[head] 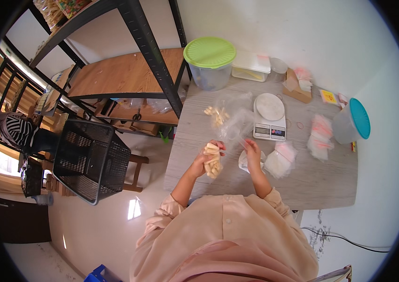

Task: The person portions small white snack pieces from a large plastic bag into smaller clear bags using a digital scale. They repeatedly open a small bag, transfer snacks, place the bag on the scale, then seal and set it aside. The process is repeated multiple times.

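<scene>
My left hand (203, 160) is closed around a small clear plastic bag of pale stick-shaped snacks (213, 164). My right hand (253, 151) pinches a thin clear strip or bag edge with its fingertips, to the right of the snack bag. Beyond both hands lies a larger clear plastic bag (236, 118) with more of the pale snacks (218, 116) at its left end. A white kitchen scale (270, 116) with a round plate stands right of that bag. Under my right forearm is a white item (245, 161), partly hidden, beside a pile of small clear bags (281, 160).
At the back of the table (326, 187) stand a green-lidded tub (210, 60), a white-lidded box (251, 67) and a cardboard box (296, 88). More small bags (320, 137) and a blue-lidded tub (351, 121) are rightward. A black crate (92, 158), shelving and a person (19, 132) are left.
</scene>
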A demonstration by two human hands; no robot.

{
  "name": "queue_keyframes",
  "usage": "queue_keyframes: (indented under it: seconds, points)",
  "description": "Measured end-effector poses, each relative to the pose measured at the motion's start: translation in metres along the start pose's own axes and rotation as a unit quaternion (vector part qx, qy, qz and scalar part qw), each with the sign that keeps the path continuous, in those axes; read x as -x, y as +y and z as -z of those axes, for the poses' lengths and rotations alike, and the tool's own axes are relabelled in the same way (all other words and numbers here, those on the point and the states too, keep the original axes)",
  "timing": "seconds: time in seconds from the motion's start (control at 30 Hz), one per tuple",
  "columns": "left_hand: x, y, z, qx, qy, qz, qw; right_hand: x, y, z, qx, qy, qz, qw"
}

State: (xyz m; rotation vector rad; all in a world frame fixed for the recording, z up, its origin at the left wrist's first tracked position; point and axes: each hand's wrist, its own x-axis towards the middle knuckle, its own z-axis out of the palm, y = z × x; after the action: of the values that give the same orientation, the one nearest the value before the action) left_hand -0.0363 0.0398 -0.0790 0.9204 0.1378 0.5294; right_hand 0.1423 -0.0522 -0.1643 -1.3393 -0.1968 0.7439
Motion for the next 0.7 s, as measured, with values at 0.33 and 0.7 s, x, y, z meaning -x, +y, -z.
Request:
queue_keyframes:
  seconds: [0.33, 0.7]
  points:
    - [-0.011, 0.009, -0.022, 0.054, -0.107, 0.121, 0.985, 0.076, -0.122, -0.031, 0.219, -0.255, 0.379, 0.862]
    - [-0.010, -0.013, -0.034, -0.138, 0.035, 0.026, 0.989, 0.072, -0.118, -0.020, 0.201, -0.195, 0.291, 0.915]
